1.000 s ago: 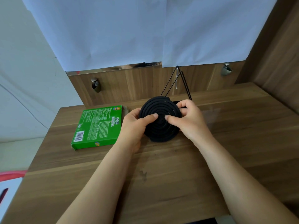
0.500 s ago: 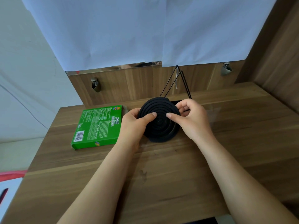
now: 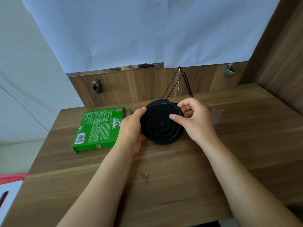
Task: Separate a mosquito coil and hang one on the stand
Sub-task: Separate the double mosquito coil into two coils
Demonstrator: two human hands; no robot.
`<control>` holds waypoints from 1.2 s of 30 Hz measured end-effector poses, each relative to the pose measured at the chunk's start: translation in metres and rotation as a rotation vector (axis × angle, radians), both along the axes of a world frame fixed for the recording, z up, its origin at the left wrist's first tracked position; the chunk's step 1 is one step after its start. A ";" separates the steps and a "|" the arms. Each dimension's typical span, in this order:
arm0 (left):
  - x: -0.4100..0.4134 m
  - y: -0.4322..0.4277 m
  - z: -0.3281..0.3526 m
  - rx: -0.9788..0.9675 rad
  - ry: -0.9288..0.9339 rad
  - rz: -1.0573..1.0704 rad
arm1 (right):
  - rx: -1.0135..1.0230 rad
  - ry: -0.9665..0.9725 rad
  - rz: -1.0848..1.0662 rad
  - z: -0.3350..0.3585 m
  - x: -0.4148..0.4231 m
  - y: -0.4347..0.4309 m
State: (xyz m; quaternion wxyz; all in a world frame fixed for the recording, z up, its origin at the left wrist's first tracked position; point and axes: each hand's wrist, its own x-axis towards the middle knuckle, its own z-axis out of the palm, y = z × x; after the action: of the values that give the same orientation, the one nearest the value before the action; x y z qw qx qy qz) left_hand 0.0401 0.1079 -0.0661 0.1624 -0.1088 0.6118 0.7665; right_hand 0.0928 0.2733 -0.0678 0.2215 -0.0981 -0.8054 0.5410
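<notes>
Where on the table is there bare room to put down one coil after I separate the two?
The table is bare on the right, from the right hand to the side wall, and in the near middle, from the coil to the front edge. The back middle is crowded: coil, wire stand behind it, green box beside the left hand.

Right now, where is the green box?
In the head view, the green box lies flat on the wooden table, on the left, just beside the left hand that holds the black coil.
</notes>
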 end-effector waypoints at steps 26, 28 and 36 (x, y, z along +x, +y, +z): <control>-0.002 -0.001 -0.003 0.019 0.033 0.055 | 0.063 -0.001 0.004 -0.001 0.000 0.000; -0.002 -0.001 -0.003 0.019 0.038 0.067 | 0.054 -0.001 0.011 0.000 0.000 0.000; -0.002 -0.002 -0.001 0.034 0.046 0.103 | 0.014 -0.027 0.020 0.002 0.001 0.000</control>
State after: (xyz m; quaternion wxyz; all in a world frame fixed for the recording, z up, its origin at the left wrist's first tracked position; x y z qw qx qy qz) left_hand 0.0380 0.1061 -0.0675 0.1106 -0.1197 0.5959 0.7864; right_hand 0.0942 0.2730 -0.0655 0.2058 -0.0957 -0.8129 0.5363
